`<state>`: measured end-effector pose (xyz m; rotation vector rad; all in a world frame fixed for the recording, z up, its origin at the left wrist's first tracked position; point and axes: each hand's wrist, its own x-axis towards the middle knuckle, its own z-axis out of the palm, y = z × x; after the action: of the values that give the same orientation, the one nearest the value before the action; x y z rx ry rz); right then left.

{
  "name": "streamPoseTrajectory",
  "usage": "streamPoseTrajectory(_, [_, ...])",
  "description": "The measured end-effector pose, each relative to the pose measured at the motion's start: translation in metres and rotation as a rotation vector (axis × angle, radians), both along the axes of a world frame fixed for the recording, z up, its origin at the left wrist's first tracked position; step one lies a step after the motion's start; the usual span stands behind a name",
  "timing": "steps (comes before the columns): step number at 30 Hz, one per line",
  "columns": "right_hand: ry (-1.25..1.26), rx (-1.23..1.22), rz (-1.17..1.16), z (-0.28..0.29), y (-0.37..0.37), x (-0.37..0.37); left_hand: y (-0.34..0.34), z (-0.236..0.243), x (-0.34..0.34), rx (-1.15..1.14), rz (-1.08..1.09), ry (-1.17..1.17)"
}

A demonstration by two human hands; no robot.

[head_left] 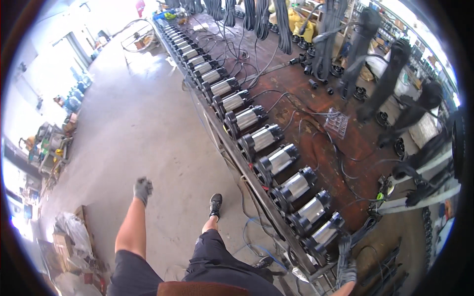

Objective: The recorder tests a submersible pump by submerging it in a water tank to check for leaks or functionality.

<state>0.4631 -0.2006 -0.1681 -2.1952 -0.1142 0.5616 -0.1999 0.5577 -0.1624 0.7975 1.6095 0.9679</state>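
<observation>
A long rust-red workbench (365, 138) is lined along one edge with steel-cased pump motors (247, 119). A black cable bundle (344, 247) is located beside the nearest motor. A clear compartment tray (336, 122) is set among loose cables (339, 158). The bundle appears to be gripped by the gloved right hand (347, 274); the gloved left hand (143, 189) is curled above the floor (143, 123), with nothing visible inside. If the bundle were pulled while snagged, the nearest motor could be dragged off the edge; the tray could be upset by a tugged cable.
</observation>
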Motion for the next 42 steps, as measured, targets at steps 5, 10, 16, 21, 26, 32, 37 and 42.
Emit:
streamPoseTrajectory(5, [-0.687,-0.426,-0.223,0.126,0.098,0.017,0.344,0.0,0.136,0.367,-0.386,0.256])
streamPoseTrajectory(10, [-0.636,-0.603,-0.307,0.188,0.293,-0.049,0.557,-0.013,0.264,0.556,-0.477,0.427])
streamPoseTrajectory(16, [-0.576,-0.538,-0.187,0.172,0.429,-0.097,0.65,-0.04,0.336,0.522,-0.623,0.625])
streamPoseTrajectory(21, [-0.44,-0.222,-0.09,0.159,0.528,-0.132,0.649,0.004,0.337,0.587,-0.571,0.653])
streamPoseTrajectory(26, [-0.451,-0.21,0.114,0.17,0.64,-0.159,0.591,0.143,0.339,0.51,-0.658,-0.364])
streamPoseTrajectory(32, [-0.147,0.247,0.323,0.193,0.791,-0.207,0.421,0.236,0.299,0.651,-0.945,-0.583])
streamPoseTrajectory(37, [0.935,1.244,0.406,0.223,0.87,-0.253,0.294,0.218,0.26,0.542,-1.842,-0.388])
streamPoseTrajectory(42, [0.264,0.895,0.317,0.256,0.821,-0.284,0.205,0.168,0.251,0.101,-1.838,-0.425])
